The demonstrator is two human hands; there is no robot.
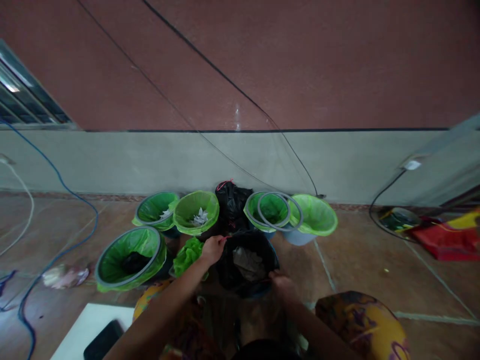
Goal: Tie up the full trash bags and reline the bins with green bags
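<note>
While the left hand [212,248] pinches the black bag [227,272], the right hand [281,285] clasps its near rim.

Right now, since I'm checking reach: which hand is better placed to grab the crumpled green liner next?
Probably the left hand: it pinches the rim of the black bag right beside the crumpled green liner. The right hand grips the rim's opposite side, farther from it.

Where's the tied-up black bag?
In the head view, the tied-up black plastic bag sits centre by the grey wall, between the paper-holding green-lined bin and grey-ringed bin.
</note>
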